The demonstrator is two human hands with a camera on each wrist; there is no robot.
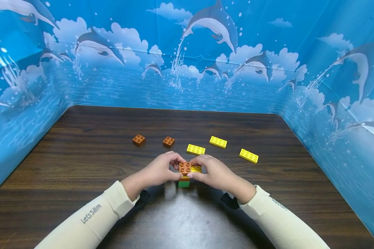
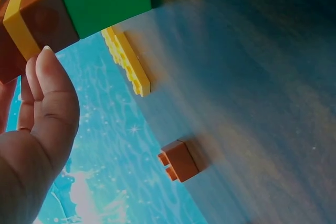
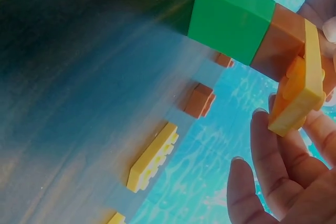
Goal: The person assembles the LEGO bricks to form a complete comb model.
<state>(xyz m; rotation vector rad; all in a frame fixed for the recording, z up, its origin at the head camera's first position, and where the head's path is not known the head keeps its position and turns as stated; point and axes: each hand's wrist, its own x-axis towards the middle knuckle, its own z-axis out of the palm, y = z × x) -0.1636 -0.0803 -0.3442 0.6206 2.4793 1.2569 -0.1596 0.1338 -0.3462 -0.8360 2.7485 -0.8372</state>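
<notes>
A small tower of toy building bricks stands upright between the two hands. A green brick (image 1: 184, 184) forms its base, with a brown brick (image 3: 279, 40) above it. Over that lies a yellow plate (image 1: 196, 169), which juts out to the right, and another brown brick (image 1: 185, 167) tops the tower. My left hand (image 1: 160, 168) holds the tower's left side, its fingertips at the yellow layer in the left wrist view. From the right, my right hand (image 1: 216, 173) grips it, thumb at the front by the top brick and fingers around the plate's jutting end.
Two loose brown bricks, one at the left (image 1: 139, 139) and one nearer the middle (image 1: 168, 141), lie beyond the hands. Three yellow plates (image 1: 195, 149) (image 1: 218, 141) (image 1: 249, 156) lie to their right. A dolphin-print curtain (image 1: 187, 86) encloses the dark wooden table (image 1: 81, 155).
</notes>
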